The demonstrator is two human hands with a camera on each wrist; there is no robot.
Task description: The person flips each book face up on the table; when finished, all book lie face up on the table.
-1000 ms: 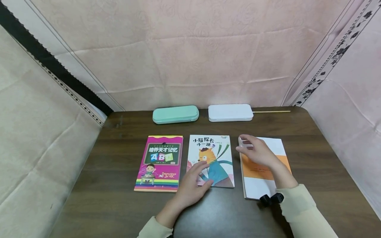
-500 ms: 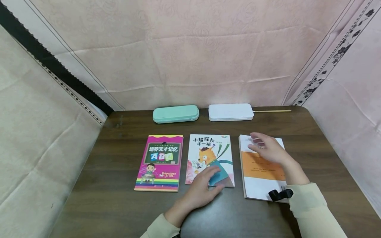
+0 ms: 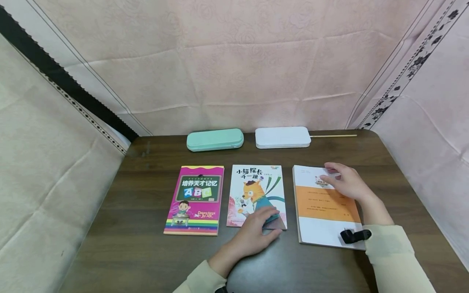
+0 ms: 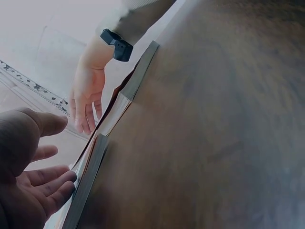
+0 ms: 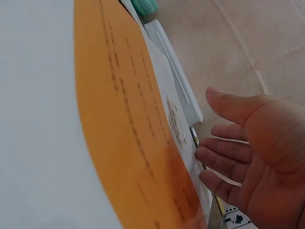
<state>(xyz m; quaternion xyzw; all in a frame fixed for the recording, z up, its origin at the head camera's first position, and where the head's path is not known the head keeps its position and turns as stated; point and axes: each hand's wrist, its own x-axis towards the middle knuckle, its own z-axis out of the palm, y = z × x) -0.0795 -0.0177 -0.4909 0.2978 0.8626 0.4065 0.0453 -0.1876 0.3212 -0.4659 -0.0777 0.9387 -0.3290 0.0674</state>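
Three books lie in a row on the brown table. My right hand (image 3: 348,183) is over the upper right part of the white book with an orange band (image 3: 326,203), its fingers loosely spread, gripping nothing. In the right wrist view that hand's fingers (image 5: 224,155) appear beside the book's top end. My left hand (image 3: 256,234) hovers over the lower edge of the book with a cat on its cover (image 3: 253,195), hiding its lower right part. Its fingers are relaxed, with nothing between them and the thumb. To the left lies a pink ABC book (image 3: 194,199).
Along the table's back edge sit a mint-green case (image 3: 215,140) and a white case (image 3: 283,137), with a thin yellowish stick (image 3: 333,136) jutting out to the right of the white one. Pale cloth (image 3: 234,81) hangs behind and at both sides.
My right hand has slid rightward across the orange-banded book, uncovering its left side and top. My left hand has drifted right and slightly down over the cat book. The books stay put.
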